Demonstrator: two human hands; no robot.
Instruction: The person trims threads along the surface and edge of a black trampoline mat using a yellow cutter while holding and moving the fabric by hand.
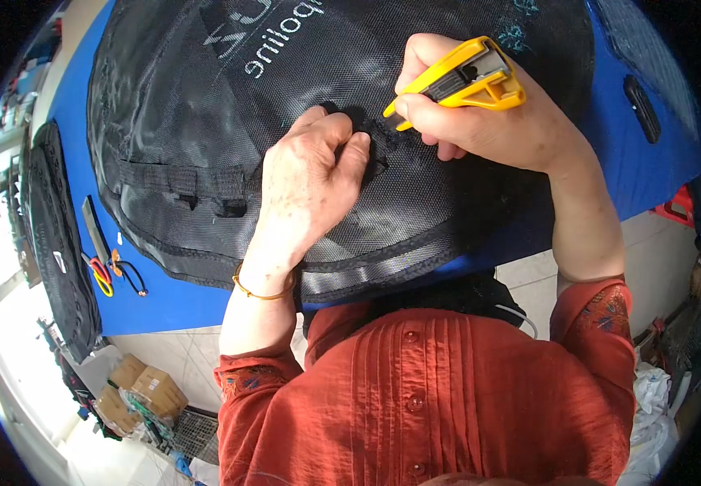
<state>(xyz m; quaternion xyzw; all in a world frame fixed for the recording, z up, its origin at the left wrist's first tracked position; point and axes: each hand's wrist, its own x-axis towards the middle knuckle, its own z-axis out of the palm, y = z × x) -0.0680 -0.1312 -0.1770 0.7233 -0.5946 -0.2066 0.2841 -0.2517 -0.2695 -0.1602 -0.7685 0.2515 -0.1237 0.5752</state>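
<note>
A large round black mesh piece with white lettering (415,202) spreads over the blue table. My left hand (314,174) rests on it with curled fingers, pinching a fold of the black mesh. In my right hand (488,130) is a yellow-and-black hand tool (460,79) with a grey metal part; its exact kind is unclear. The tool's narrow yellow end points down at the mesh, just right of my left fingertips. A small dark bunched patch (387,138) lies between the two hands. Both hands are close together but apart.
A blue tabletop (136,316) shows around the mesh. At left lie a long black padded strip (55,243), red-and-yellow-handled scissors (101,275) and a dark flat blade-like piece (95,227). A black oblong object (642,109) lies at right. Cardboard boxes (156,393) stand on the floor.
</note>
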